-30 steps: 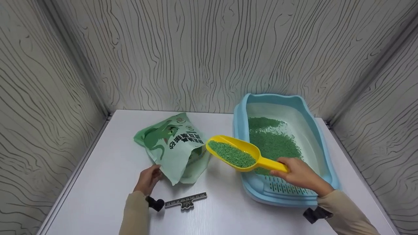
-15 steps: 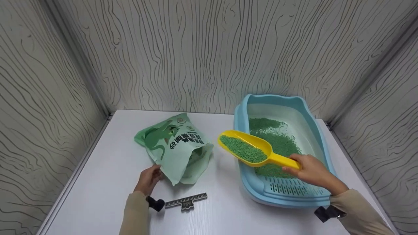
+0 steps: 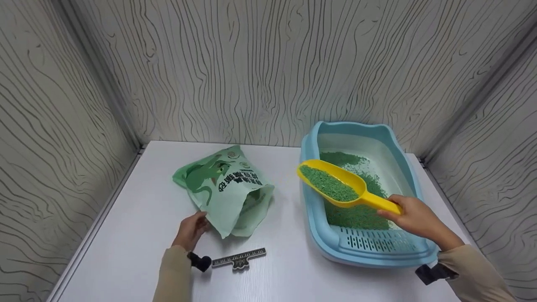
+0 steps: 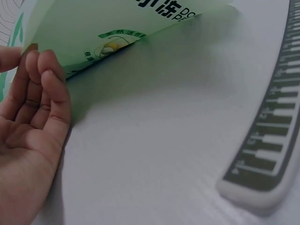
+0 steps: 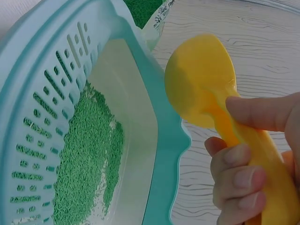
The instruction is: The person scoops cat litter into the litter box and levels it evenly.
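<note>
The left hand is pinching the edge of the green bag, lying open-mouthed on the bench; a piano-key strip is lying nearby; the yellow scoop is holding green pellets above the blue tray; the right hand is gripping the scoop.

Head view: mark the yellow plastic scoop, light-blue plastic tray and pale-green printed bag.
Yellow plastic scoop (image 3: 351, 180): head view, bare inner wall.
Light-blue plastic tray (image 3: 315, 214): head view, left rim.
Pale-green printed bag (image 3: 227, 193): head view, printed front.
</note>
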`<state>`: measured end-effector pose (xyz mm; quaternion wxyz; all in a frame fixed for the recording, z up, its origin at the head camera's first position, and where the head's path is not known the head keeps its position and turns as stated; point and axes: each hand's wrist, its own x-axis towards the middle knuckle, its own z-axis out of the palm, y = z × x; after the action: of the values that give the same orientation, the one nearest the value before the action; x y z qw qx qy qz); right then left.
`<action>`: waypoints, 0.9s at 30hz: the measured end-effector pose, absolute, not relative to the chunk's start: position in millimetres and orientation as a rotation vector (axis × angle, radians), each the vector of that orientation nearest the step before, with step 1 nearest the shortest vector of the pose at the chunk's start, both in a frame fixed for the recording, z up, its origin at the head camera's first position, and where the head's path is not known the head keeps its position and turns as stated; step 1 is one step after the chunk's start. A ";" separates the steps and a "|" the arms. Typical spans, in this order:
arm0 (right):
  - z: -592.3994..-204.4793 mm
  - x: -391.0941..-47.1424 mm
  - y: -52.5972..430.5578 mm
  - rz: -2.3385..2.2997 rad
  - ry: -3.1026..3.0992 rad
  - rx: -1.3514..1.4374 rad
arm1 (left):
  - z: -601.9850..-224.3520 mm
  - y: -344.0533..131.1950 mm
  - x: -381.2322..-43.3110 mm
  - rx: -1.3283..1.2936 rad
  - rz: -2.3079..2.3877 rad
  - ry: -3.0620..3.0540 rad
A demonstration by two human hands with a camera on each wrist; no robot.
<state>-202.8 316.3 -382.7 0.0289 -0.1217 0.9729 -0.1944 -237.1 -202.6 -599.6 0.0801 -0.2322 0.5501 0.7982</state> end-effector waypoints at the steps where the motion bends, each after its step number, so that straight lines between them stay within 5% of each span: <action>1: -382.3 -202.6 318.5 -0.597 3.005 -0.363 | -599.9 -202.6 -236.8 -0.684 2.385 1.648; 27: -387.9 -218.8 353.3 -0.529 3.055 -0.232 | -597.1 -202.3 -237.3 -0.708 2.370 1.660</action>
<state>-218.8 353.3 -387.9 0.0163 -0.0746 0.9825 -0.1701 -237.3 -202.3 -597.1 0.0815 -0.2368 0.5555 0.7929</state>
